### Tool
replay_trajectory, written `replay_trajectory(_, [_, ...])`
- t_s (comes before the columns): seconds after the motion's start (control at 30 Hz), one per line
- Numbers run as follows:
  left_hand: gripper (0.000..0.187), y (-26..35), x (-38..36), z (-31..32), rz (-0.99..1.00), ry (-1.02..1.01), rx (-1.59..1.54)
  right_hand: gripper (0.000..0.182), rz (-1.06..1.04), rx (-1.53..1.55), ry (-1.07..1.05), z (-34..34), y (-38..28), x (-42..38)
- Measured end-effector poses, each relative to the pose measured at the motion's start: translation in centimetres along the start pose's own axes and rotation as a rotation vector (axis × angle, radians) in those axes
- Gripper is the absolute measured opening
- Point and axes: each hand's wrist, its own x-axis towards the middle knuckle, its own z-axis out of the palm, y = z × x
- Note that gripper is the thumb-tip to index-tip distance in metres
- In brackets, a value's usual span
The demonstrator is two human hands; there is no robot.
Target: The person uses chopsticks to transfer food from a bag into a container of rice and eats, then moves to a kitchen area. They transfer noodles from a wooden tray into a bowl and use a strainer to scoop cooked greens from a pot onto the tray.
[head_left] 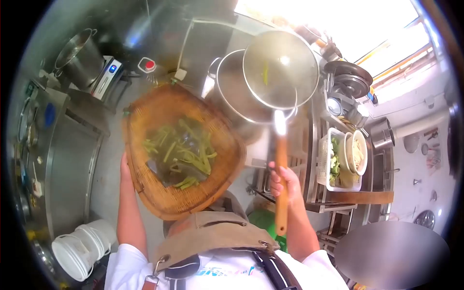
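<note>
A woven bamboo basket [212, 121] with green vegetable strips [181, 145] over a dark patch in it is tilted in front of my body. My left hand [125, 166] is at its left edge, the fingers mostly hidden behind it. My right hand [285, 182] is closed round the wooden handle of a large round strainer [285, 63]. The strainer is over a big metal pot [229, 77], with a small green piece showing in it. Haze hangs about the pot.
On the right are a white crate [345, 186] with greens and bowls, and stacked pans [349, 79]. A steel pot [79, 58], a scale-like device [107, 77] and a red-capped bottle [148, 65] are at the upper left. White buckets [72, 253] stand lower left.
</note>
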Motion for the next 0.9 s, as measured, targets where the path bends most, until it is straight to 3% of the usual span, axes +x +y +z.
replay_trajectory(0.07, [0.054,0.5,-0.6,0.3,-0.062,0.029,0.04,0.029,0.068,0.06,0.05,-1.1,1.1,1.9])
replay_trajectory(0.17, [0.05,0.5,-0.2,0.4,-0.051,0.149,0.033,0.03,0.096,0.199,-0.115,-1.6,-1.0,2.0])
replay_trajectory(0.27, [0.048,0.3,0.0,0.5,-0.022,0.035,-0.069,0.031,0.001,0.03,0.004,-0.6,-0.3,0.6])
replay_trajectory(0.33, [0.048,-0.1,1.0,-1.3,-0.023,0.037,-0.079,0.032,0.053,0.08,0.076,-2.8,1.5,1.9])
replay_trajectory(0.5, [0.048,-0.3,0.9,-1.2,0.018,0.016,-0.062,0.036,0.008,0.088,-0.069,-0.7,-0.2,0.1])
replay_trajectory(0.6, [0.049,0.0,0.4,-0.2,0.014,-0.031,-0.097,0.04,0.048,0.03,0.031,-3.7,1.3,1.6])
replay_trajectory(0.67, [0.049,0.0,0.4,-0.3,0.014,-0.041,-0.1,0.042,0.027,0.045,-0.05,-4.1,1.0,1.5])
replay_trajectory(0.77, [0.051,-1.0,2.0,-3.3,0.012,-0.047,-0.132,0.04,0.048,0.127,-0.13,-2.6,0.3,0.2])
replay_trajectory(0.9, [0.054,0.0,0.1,0.7,0.008,-0.114,-0.127,0.042,-0.003,-0.007,-0.078,-3.5,1.3,1.0])
